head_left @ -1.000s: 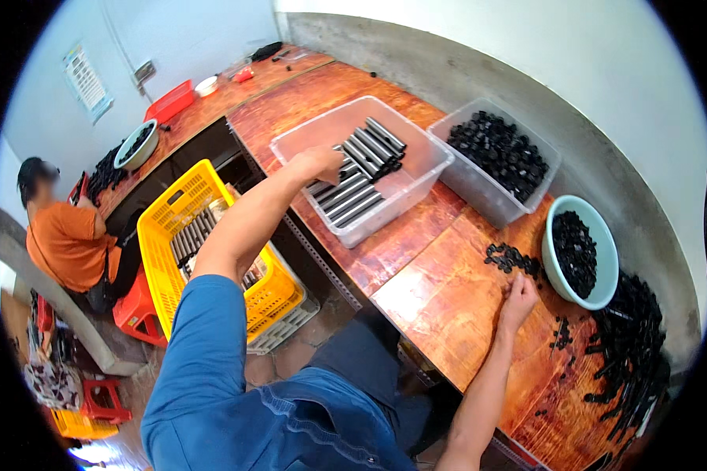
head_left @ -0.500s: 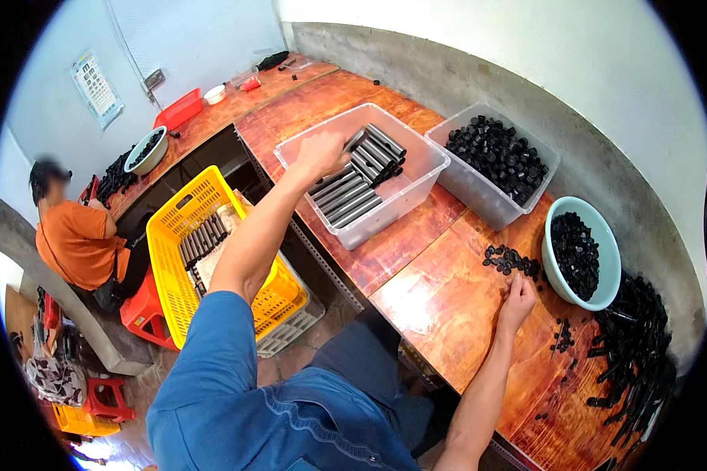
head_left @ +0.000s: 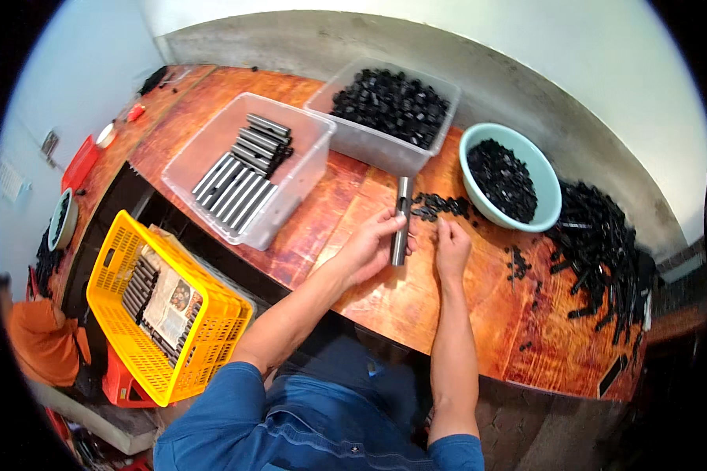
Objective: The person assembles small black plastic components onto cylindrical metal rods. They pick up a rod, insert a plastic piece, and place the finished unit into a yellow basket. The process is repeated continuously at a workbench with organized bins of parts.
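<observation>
My left hand (head_left: 368,248) grips a shiny dark metal tube (head_left: 401,247) and holds it upright in the picture over the wooden table. Close by on its right, my right hand (head_left: 453,248) is closed, fingers curled in; whatever is in them, if anything, is hidden. Just beyond that hand lies a loose patch of small black pieces (head_left: 440,205). To the left, a clear plastic bin (head_left: 291,206) holds rows of similar metal tubes (head_left: 236,192). A light blue bowl (head_left: 555,196) full of small black parts stands to the right.
A second clear bin (head_left: 381,155) of black caps stands against the wall. Black strip-like parts (head_left: 601,251) are heaped at the far right. Left of the table, a yellow crate (head_left: 212,334) holds more tubes and printed paper. A person in orange (head_left: 43,337) sits beyond it.
My left hand has come out of the tube bin and moved right, now with a tube in it. My right hand stays by the small black pieces. The view has turned right.
</observation>
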A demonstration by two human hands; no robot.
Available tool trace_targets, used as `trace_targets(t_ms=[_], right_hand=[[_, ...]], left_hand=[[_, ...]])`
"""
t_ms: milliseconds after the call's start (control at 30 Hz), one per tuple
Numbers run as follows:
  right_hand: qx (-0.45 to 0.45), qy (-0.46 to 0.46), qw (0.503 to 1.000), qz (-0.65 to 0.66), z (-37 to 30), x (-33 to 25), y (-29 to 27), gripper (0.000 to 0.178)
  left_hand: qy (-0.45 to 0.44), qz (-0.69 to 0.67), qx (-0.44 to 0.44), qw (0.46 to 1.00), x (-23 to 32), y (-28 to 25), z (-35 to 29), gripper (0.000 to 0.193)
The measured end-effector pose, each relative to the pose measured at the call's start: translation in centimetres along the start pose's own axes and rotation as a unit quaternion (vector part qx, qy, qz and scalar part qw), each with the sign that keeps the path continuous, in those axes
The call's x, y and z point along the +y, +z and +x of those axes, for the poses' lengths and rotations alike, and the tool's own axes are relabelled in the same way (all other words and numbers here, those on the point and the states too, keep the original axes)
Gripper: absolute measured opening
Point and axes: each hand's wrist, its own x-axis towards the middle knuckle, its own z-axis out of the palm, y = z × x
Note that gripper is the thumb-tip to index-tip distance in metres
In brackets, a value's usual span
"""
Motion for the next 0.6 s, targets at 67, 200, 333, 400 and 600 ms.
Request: trace_targets(t_ms=[67, 200, 333, 400, 600], right_hand=[[0.008, -0.001, 1.0, -0.016, -0.3, -0.7, 0.0, 0.032], [0.012, 0.009, 1.0, -0.015, -0.4, -1.5, -0.4, 0.033], [0.007, 0.006, 0.999, -0.034, 0.0, 1.0, -0.4, 0.033], [-0.001, 0.017, 0.998, -0.062, -0.3, -0.6, 0.0, 0.031], [0.018, -0.003, 0.998, -0.059, -0.2, -0.4, -0.2, 0.029]], left_hand=[[-0.021, -0.054, 0.025, 0.998, -1.3, -0.6, 1.3, 0.025], [-0.045, -0.065, 0.019, 0.997, -2.2, -1.8, 3.4, 0.036], [-0.055, -0.082, -0.016, 0.995, -2.1, -2.7, 5.6, 0.045], [-0.049, -0.07, -0.011, 0.996, -1.5, -2.9, 6.1, 0.044], [-0.014, -0.06, -0.023, 0.998, -2.4, -4.7, 6.9, 0.035]])
